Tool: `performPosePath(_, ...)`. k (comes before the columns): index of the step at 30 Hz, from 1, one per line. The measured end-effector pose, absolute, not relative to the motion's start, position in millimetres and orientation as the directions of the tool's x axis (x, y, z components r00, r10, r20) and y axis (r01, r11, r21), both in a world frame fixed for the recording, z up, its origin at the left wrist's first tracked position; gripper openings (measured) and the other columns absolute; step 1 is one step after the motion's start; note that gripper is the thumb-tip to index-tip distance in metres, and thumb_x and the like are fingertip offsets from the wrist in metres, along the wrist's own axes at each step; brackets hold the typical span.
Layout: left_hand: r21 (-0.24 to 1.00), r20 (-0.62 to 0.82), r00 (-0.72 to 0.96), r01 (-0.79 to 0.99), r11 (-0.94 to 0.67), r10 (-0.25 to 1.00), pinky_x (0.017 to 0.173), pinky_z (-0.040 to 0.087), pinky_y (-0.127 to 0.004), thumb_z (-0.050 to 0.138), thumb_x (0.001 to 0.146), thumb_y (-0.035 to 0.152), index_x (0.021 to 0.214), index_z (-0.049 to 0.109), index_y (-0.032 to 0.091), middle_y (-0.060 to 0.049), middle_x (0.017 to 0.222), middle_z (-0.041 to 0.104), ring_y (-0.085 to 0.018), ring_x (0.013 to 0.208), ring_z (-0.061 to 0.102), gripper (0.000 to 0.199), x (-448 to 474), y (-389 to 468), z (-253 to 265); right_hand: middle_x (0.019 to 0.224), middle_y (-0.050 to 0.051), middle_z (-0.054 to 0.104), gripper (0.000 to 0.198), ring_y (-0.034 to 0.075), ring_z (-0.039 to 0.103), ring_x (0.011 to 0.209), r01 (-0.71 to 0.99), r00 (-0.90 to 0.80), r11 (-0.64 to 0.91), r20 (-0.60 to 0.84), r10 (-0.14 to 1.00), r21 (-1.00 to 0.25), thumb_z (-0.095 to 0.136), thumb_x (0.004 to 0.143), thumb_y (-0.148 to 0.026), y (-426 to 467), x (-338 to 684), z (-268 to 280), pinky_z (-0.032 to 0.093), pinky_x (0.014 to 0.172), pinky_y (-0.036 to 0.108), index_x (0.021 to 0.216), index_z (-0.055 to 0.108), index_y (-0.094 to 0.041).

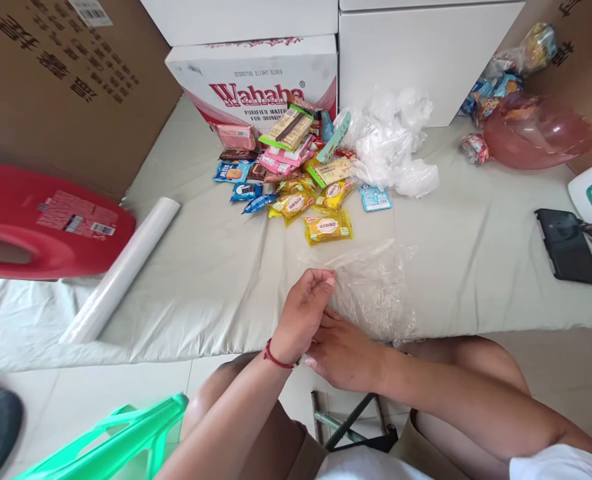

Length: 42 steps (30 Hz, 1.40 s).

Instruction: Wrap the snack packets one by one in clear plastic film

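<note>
A clear plastic bag (379,293) lies flat and wrinkled near the front edge of the cloth-covered surface. My left hand (306,310), with a red cord bracelet at the wrist, is closed in a pinch at the bag's left side. Just below it, my right hand (349,350) curls inward, its fingertips partly hidden behind my left hand, so what it holds does not show. Beyond the bag sits a yellow-wrapped snack (329,228), in front of a heap of packaged snacks (291,160). A small light-blue packet (375,198) lies to the right of that heap.
Crumpled clear bags (393,143) adjoin the snacks, before a Wahaha carton (256,80). A white roll (121,273) and a red jug (46,223) lie left. To the right are a translucent red bowl (541,137) and a black phone (569,245). A green plastic stool (111,440) stands below.
</note>
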<state>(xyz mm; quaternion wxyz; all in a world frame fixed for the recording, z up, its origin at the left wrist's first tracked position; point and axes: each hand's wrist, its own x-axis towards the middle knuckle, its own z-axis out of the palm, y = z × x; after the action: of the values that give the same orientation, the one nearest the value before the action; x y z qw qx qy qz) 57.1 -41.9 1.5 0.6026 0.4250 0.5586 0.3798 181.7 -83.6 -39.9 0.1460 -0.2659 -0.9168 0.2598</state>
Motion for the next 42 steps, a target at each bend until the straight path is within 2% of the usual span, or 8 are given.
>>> performPosePath(3,0.977,-0.137,0.089,0.176,0.12,0.986,0.116,0.041,-0.043,0.058,0.096,0.043,0.105,0.061,0.023,-0.01,0.145,0.061,-0.025,0.141,0.052,0.022,58,-36,-7,0.136,0.011,0.067,0.029,0.027,0.048,0.14,0.384,-0.827,0.723,0.134,0.546,-0.574,0.055,0.1,-0.025,-82,183,-38,0.031,0.125,0.048,0.124,0.069,-0.017)
performPosePath(9,0.758,0.173,0.07,0.627,-0.178,0.982,0.113,0.044,-0.049,0.049,0.1,0.034,0.087,0.063,0.021,-0.012,0.117,0.07,-0.027,0.125,0.058,0.023,46,-14,-23,0.154,0.013,0.052,0.046,0.026,0.038,0.149,0.394,-0.819,0.712,0.128,0.559,-0.581,0.058,0.098,-0.023,-91,183,-30,0.027,0.128,0.047,0.143,0.057,-0.014)
performPosePath(15,0.585,0.201,0.182,0.766,-0.267,0.963,0.113,0.045,-0.052,0.052,0.094,0.022,0.105,0.067,0.016,-0.017,0.132,0.065,-0.03,0.132,0.055,0.019,41,-8,-38,0.129,0.013,0.068,0.026,0.024,0.054,0.129,0.331,-0.84,0.746,0.179,0.512,-0.578,0.056,0.1,-0.023,-90,187,-17,0.044,0.116,0.041,0.122,0.067,-0.013)
performPosePath(22,0.612,0.164,0.085,0.773,-0.169,0.983,0.107,0.048,-0.05,0.047,0.099,0.03,0.101,0.068,0.016,-0.016,0.117,0.069,-0.029,0.117,0.062,0.025,32,-2,-30,0.148,0.023,0.051,0.061,0.036,0.059,0.114,0.813,-0.479,0.452,0.019,0.877,-0.367,0.076,0.087,-0.027,-43,230,-6,0.057,0.077,0.044,0.143,0.055,-0.016)
performPosePath(24,0.627,0.158,0.099,0.759,-0.177,0.983,0.11,0.046,-0.051,0.049,0.1,0.04,0.11,0.067,0.015,-0.018,0.126,0.064,-0.03,0.124,0.058,0.031,33,-3,-27,0.133,0.021,0.06,0.041,0.031,0.063,0.102,0.849,-0.415,0.353,-0.082,0.906,-0.393,0.07,0.091,-0.024,-29,240,-9,0.054,0.071,0.038,0.13,0.063,-0.016)
performPosePath(30,0.83,0.192,0.331,0.448,-0.333,0.924,0.122,0.032,-0.054,0.071,0.084,0.063,0.145,0.049,0.019,-0.02,0.155,0.045,-0.035,0.149,0.037,0.079,46,-16,-18,0.09,0.002,0.068,0.018,0.014,0.064,0.079,0.213,-0.405,0.064,-0.029,0.914,-0.975,0.057,0.1,-0.032,-7,242,0,0.054,0.075,0.028,0.102,0.067,-0.018)
performPosePath(36,0.998,0.055,0.184,-0.006,-0.055,0.981,0.103,0.05,-0.036,0.061,0.096,0.04,0.125,0.061,0.022,-0.009,0.127,0.069,-0.023,0.115,0.065,0.034,63,-24,-11,0.111,0.005,0.075,0.027,0.017,0.071,0.098,0.021,-0.542,0.016,0.003,0.841,-1.0,0.06,0.098,-0.037,-3,227,17,0.057,0.088,0.032,0.109,0.076,-0.019)
performPosePath(42,0.986,-0.153,-0.024,0.062,0.154,0.988,0.065,0.047,-0.027,0.05,0.09,0.034,0.094,0.06,0.022,0.0,0.079,0.063,-0.015,0.07,0.057,0.016,65,-19,-3,0.081,0.002,0.072,0.03,0.01,0.062,0.056,0.105,0.007,0.082,0.083,0.997,-0.991,0.065,0.095,-0.046,-1,246,20,0.049,0.049,0.021,0.104,0.074,-0.019)
